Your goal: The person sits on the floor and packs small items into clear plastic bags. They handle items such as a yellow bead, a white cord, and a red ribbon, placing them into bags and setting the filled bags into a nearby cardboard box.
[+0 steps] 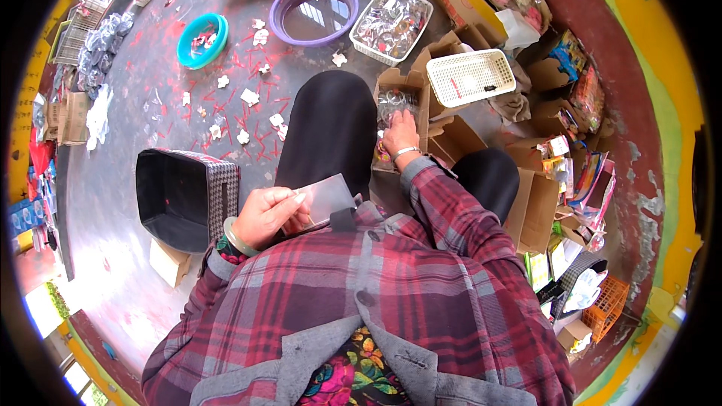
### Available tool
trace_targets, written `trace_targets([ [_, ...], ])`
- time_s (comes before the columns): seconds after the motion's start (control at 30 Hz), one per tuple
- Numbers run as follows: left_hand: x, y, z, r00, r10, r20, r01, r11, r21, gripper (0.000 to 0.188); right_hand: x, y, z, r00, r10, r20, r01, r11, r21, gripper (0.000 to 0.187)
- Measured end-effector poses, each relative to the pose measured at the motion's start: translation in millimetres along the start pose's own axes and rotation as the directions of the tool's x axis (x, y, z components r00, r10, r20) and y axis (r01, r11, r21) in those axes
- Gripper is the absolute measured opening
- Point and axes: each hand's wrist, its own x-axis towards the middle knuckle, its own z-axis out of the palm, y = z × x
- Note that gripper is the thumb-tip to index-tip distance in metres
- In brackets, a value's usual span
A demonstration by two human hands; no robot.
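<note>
Head view, looking down past a plaid shirt: the left hand [265, 214] has thumb and fingers pinched on a clear bag [331, 197], which sticks out to the right of that grip, just above the lap; a pale bangle [239, 239] circles the wrist behind it. Ahead and to the right of that grip, the right hand [401, 132] dips into a cardboard box [400, 77], its fingers bent down over clear packets [395, 99]; from where I stand I can't tell whether they have hold of anything.

Just left of the pinching hand, a black-lined bin [165, 188] lies tipped towards it; ahead of it rises a knee in black [327, 116]; farther out, white scraps [250, 96] and red strips [263, 135] litter the floor [105, 188], with a turquoise bowl [197, 62] and a purple basin [280, 26] beyond; past the reaching hand, a full basket [376, 54] stands ahead, and a cream basket [481, 68] sits to the right.
</note>
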Motion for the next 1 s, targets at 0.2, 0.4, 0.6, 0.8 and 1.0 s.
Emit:
trace_targets([
  [0.2, -7, 4, -4, 0.997, -0.066, -0.051, 0.064, 0.997, -0.033, 0.027, 29, 17, 32, 0.986, 0.161, 0.037, -0.159, 0.986, -0.055, 0.062],
  [0.4, -7, 0, -9, 0.990, -0.105, -0.094, 0.098, 0.992, -0.076, 0.026, 50, 28, 61, 0.979, 0.113, 0.170, -0.106, 0.993, -0.051, 0.060],
  [0.6, -14, -4, -8, 0.988, -0.074, -0.136, 0.059, 0.992, -0.111, 0.025, 45, 22, 42, 0.970, 0.204, 0.128, -0.201, 0.979, -0.038, 0.059],
  [0.8, -14, -8, -7, 0.990, -0.036, -0.139, 0.016, 0.990, -0.139, 0.025, 56, 37, 33, 0.993, 0.104, 0.051, -0.106, 0.994, 0.036, 0.045],
  [1.0, -13, -14, 4, 0.988, 0.074, -0.137, -0.080, 0.996, -0.038, 0.024, 23, 0, -68, 0.986, -0.007, -0.168, 0.137, 0.613, 0.778, 0.018],
])
